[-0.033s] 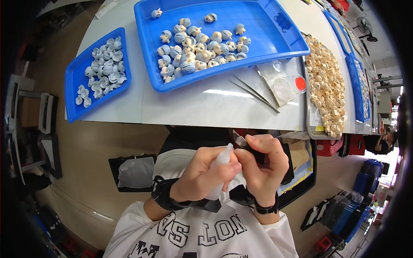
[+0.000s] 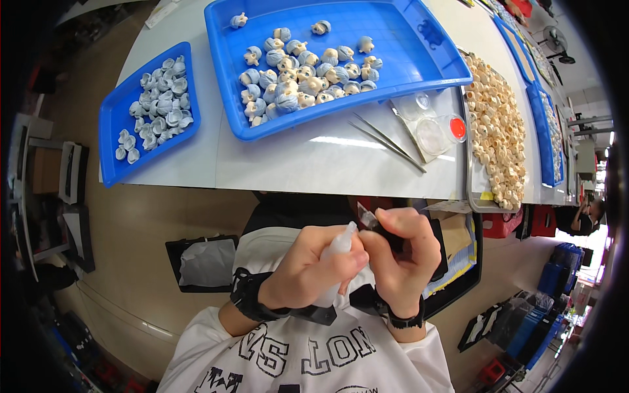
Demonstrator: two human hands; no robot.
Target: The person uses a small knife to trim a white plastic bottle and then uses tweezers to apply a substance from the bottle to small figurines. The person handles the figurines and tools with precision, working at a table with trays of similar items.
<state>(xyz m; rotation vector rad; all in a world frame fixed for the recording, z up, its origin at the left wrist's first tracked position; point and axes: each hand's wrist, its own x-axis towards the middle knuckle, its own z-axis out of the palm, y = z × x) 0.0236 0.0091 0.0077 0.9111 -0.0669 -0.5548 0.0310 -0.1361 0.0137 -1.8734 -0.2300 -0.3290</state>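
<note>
Translucent white plastic shows in the person's left hand (image 2: 309,267), which we see clamped round a squeeze bottle (image 2: 339,245), its nozzle tipped up toward one o'clock. Close by at three o'clock, the right hand (image 2: 404,259) pinches a dark-handled blade (image 2: 365,216) between thumb and fingers, its tip pointing to eleven. The hands meet closely over the lap; whether they touch, we cannot tell. Black bands (image 2: 406,319) circle both wrists.

Beyond them, at twelve o'clock, we find tweezers (image 2: 407,157) lying on a white table (image 2: 275,160), with clear round containers (image 2: 431,134) and a red disc (image 2: 457,127) toward one. Farther out at twelve, a large blue tray (image 2: 400,39) holds cream-and-blue figurine heads (image 2: 286,99), mostly heaped at its near left. At ten, a smaller blue tray (image 2: 121,111) carries pale-blue cupped pieces (image 2: 160,98). At two, hollow cream pieces (image 2: 495,124) crowd a metal-rimmed tray (image 2: 498,209). Below table height at nine, we spot a grey sheet (image 2: 208,262) inside a black bin (image 2: 171,262).
</note>
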